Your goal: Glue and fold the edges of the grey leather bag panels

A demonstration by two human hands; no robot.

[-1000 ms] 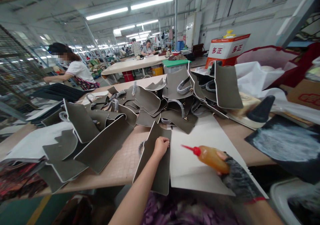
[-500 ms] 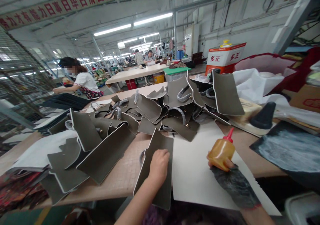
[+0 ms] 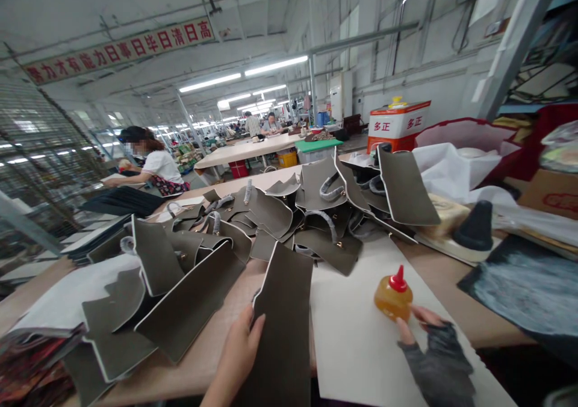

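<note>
My left hand (image 3: pixel 241 344) grips the left edge of a grey-brown bag panel (image 3: pixel 286 310), thumb on its face and fingers behind the edge. The panel leans up toward me at the table's front. A squeeze bottle (image 3: pixel 394 298) with amber liquid and a red nozzle stands upright on the white board (image 3: pixel 347 335). My right hand (image 3: pixel 428 347), in a dark fingerless glove, is at the bottle's near side. Its thumb and fingers are spread apart and not wrapped round the bottle; whether the tips touch it is hard to tell.
More bag panels with wrapped handles (image 3: pixel 332 217) heap across the table (image 3: pixel 217 335) ahead and left. A black cone-shaped object (image 3: pixel 474 226) and a dark smeared sheet (image 3: pixel 519 280) lie at right. A co-worker (image 3: pixel 151 163) is at far left.
The bottle, tilted in my right hand before, now stands on the board with that hand's fingers loosened. My left hand moved from the panel's face to its left edge; the panel tilts up.
</note>
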